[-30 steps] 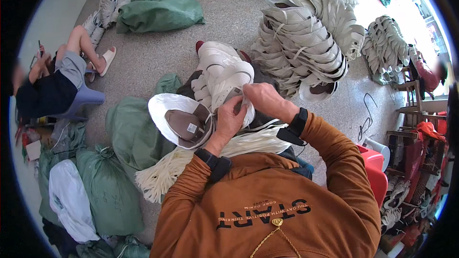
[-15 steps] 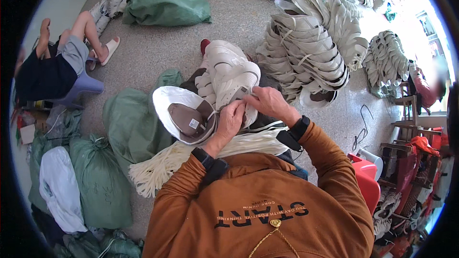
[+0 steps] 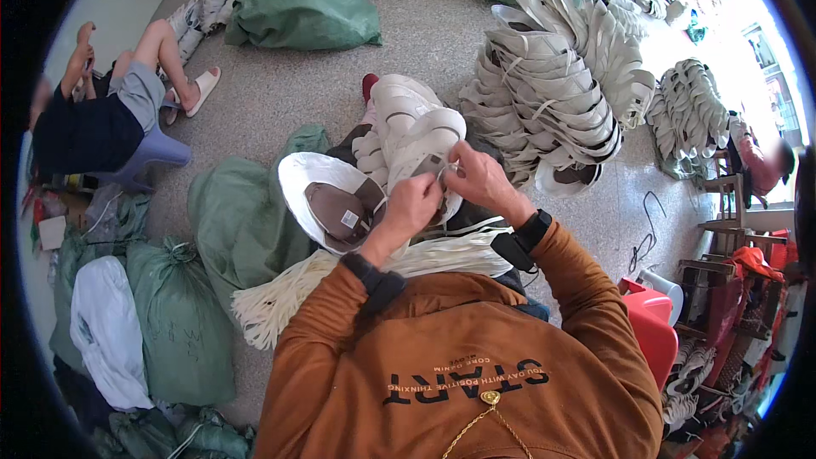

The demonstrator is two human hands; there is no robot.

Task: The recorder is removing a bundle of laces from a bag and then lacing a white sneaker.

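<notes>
White shoe uppers (image 3: 414, 115) lie in a stack over my lap. My left hand (image 3: 411, 208) is closed in a pinch at the near end of the stack. Just to its right, my right hand (image 3: 484, 180) pinches a thin white shoelace (image 3: 447, 169), which loops up between the two hands. What the left fingertips grip is mostly hidden, but the lace runs toward them. Left of my hands, another upper (image 3: 293, 178) with a white lining and brown inside opens upward. Across my lap rests a bundle of cream laces (image 3: 280, 296).
Tall stacks of shoe uppers (image 3: 544, 93) stand on the floor at front right. Green sacks (image 3: 180, 323) lie at left and a green sack (image 3: 306, 13) farther ahead. One person (image 3: 93, 132) sits at far left, another (image 3: 761, 161) at far right. A red stool (image 3: 650, 323) is by my right elbow.
My right hand has lifted slightly with a lace loop now showing between the hands. My left hand has drawn a little toward me. The view has shifted slightly.
</notes>
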